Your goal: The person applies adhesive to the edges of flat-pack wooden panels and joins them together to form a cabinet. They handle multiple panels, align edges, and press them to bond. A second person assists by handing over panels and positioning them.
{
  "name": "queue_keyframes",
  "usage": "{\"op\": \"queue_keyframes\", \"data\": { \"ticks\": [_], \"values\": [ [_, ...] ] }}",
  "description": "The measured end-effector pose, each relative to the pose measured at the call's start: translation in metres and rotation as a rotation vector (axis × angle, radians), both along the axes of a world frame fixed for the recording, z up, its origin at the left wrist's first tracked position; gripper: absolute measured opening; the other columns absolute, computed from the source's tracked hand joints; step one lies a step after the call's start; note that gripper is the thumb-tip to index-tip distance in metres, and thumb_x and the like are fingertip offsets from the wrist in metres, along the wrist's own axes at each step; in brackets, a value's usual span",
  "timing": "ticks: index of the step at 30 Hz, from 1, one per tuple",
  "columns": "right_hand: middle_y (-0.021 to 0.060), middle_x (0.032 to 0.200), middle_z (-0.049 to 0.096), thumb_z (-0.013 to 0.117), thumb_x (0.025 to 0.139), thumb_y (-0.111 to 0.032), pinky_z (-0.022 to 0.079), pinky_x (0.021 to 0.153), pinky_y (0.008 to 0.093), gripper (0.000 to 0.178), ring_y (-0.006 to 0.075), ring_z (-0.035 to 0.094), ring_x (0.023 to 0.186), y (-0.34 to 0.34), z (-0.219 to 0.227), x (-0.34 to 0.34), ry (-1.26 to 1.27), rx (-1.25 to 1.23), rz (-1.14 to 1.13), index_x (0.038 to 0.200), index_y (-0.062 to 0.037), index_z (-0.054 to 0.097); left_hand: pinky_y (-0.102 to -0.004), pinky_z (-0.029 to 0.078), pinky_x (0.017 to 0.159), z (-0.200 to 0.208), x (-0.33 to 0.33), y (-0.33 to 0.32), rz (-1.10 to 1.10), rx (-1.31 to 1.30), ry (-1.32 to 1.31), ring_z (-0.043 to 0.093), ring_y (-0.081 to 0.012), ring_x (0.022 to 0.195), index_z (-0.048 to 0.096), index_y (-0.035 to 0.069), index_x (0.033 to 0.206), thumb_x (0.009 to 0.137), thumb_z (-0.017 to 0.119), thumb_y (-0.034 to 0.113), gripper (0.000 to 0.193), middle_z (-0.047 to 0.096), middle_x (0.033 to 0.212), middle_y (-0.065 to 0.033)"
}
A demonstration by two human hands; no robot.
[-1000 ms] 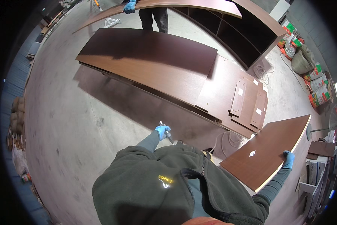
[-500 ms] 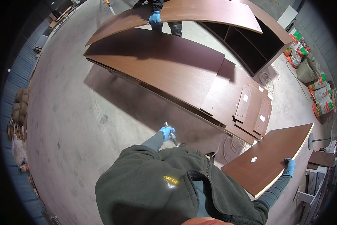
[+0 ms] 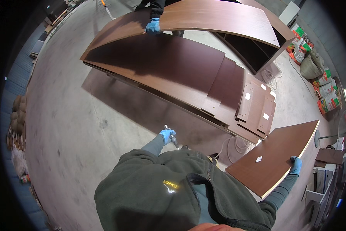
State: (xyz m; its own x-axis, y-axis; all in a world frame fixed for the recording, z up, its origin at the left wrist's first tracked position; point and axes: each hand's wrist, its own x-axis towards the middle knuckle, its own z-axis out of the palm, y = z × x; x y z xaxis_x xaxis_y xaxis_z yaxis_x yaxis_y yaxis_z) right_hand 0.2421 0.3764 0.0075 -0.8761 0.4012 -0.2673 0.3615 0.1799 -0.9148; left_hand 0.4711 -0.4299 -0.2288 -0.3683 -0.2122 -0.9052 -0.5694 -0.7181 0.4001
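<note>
In my left hand (image 3: 167,136), closed and gloved in blue, is a silver metal hand tool (image 3: 174,142). The tool is held low in front of my body, above the floor; its exact kind is not clear. On the right, my gloved right hand (image 3: 296,165) grips the long pale edge of a brown wood panel (image 3: 275,154) with a small white label. The panel is tilted beside the right end of a stack of brown boards (image 3: 188,73). Across the stack, a co-worker's blue-gloved hand (image 3: 153,26) holds the near edge of a large brown panel (image 3: 215,15).
An open brown cabinet carcass (image 3: 242,50) with a dark inside lies beyond the stack. White hose or cable (image 3: 234,148) coils on the floor near the stack's right end. Several filled sacks (image 3: 327,90) line the right wall. A pedestal base (image 3: 316,138) stands beyond my panel.
The co-worker's large panel has come lower, its left end now meeting the stack's far left end. My hands keep their grips; the whole view has shifted slightly.
</note>
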Motion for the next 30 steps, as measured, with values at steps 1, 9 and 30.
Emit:
{"op": "queue_keyframes", "data": {
  "ticks": [1, 9, 30],
  "values": [
    [0.0172, 0.066, 0.067, 0.056, 0.083, -0.016, 0.055, 0.053, 0.0421, 0.024, 0.0314, 0.066, 0.055, 0.001, -0.003, -0.001, -0.020, 0.013, 0.004, 0.075, 0.0015, 0.070, -0.0456, 0.065, 0.072, 0.000, 0.000, 0.000, 0.001, 0.022, -0.001, 0.066, -0.0306, 0.080, 0.059, 0.002, 0.107, 0.084, 0.075, 0.001, 0.029, 0.059, 0.096, -0.0160],
    [0.0151, 0.066, 0.066, 0.055, 0.082, -0.013, 0.055, 0.052, 0.0411, 0.022, 0.0286, 0.064, 0.053, -0.011, 0.010, 0.002, -0.010, 0.049, 0.047, 0.074, 0.0007, 0.069, -0.0415, 0.065, 0.066, 0.000, 0.001, 0.002, 0.007, -0.033, -0.010, 0.071, -0.0304, 0.073, 0.065, 0.003, 0.096, 0.086, 0.074, 0.008, 0.014, 0.064, 0.083, -0.0149],
    [0.0132, 0.059, 0.062, 0.056, 0.080, -0.011, 0.049, 0.050, 0.0352, 0.020, 0.0248, 0.062, 0.051, -0.022, 0.018, 0.004, -0.005, 0.021, 0.022, 0.070, 0.0001, 0.069, -0.0416, 0.060, 0.065, 0.000, 0.006, 0.006, -0.009, -0.070, -0.026, 0.067, -0.0286, 0.076, 0.068, 0.002, 0.100, 0.087, 0.074, 0.010, 0.015, 0.064, 0.089, -0.0145]
  ]
}}
